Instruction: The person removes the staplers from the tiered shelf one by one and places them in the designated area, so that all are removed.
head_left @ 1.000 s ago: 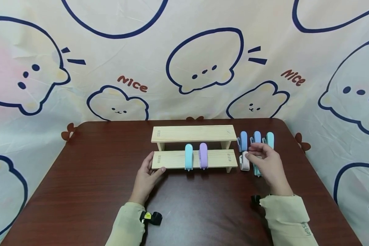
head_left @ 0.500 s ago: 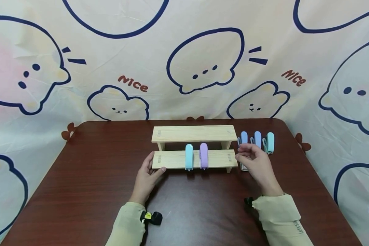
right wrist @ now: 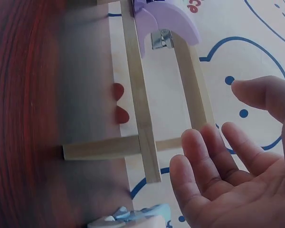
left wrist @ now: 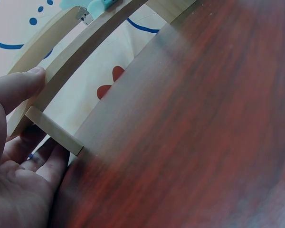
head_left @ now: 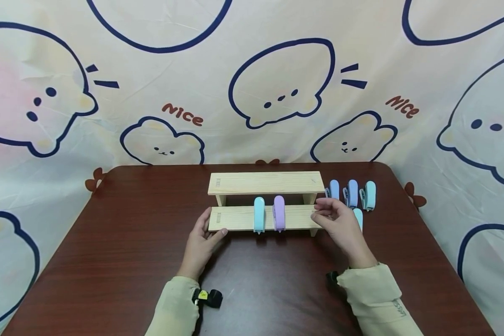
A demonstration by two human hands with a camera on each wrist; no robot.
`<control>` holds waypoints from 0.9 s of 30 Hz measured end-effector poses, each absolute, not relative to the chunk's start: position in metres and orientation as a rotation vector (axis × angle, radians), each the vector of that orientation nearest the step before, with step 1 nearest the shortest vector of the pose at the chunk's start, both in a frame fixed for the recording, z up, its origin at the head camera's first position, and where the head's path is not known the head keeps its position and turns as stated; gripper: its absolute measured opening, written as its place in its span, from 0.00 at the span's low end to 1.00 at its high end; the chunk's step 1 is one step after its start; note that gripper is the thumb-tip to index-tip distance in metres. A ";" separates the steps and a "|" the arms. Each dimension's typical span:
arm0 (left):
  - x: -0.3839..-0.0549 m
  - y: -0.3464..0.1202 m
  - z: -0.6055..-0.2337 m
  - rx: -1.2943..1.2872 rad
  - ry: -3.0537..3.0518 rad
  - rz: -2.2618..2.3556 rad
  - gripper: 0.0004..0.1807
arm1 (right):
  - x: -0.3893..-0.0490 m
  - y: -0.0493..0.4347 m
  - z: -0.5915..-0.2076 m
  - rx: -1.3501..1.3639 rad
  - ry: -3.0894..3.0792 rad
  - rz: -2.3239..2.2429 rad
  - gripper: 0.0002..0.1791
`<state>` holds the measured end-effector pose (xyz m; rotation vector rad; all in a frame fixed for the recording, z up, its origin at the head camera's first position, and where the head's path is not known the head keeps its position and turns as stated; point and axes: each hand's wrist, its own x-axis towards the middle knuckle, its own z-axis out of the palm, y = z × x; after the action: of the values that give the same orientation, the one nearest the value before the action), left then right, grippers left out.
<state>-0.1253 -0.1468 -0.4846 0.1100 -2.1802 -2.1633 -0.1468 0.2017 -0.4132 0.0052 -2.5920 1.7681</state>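
Observation:
A stepped wooden rack with a rear board (head_left: 269,182) and a lower front board (head_left: 235,219) stands on the table. My left hand (head_left: 201,242) grips the left end of the front board, thumb on its near edge and fingers bent behind, as the left wrist view shows. My right hand (head_left: 340,228) is at the board's right end, fingers loosely bent; in the right wrist view its palm holds nothing. A light blue mini stapler (head_left: 259,214) and a purple mini stapler (head_left: 279,213) stand on the front board's middle.
Right of the rack lie a blue stapler (head_left: 334,189), another blue stapler (head_left: 352,193) and a teal stapler (head_left: 369,196) in a row. A light blue stapler (head_left: 359,218) shows partly behind my right hand. A patterned cloth (head_left: 235,140) hangs behind the table (head_left: 109,261).
My right hand has moved left, from over the staplers beside the rack to the front board's right end. The left hand and the staplers on the board stay in place.

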 end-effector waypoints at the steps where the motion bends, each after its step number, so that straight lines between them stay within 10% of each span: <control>1: -0.125 -0.147 -0.485 0.105 -2.175 -2.166 0.45 | -0.147 0.200 -0.414 0.009 -2.592 1.767 0.23; 27: -0.124 -0.146 -0.482 0.087 -2.180 -2.164 0.45 | -0.148 0.168 -0.416 0.105 -2.569 1.871 0.23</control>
<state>-0.1244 -0.1461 -0.4818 0.0869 -2.1797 -2.1638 -0.1479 0.1677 -0.4163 0.1054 -2.5694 1.8712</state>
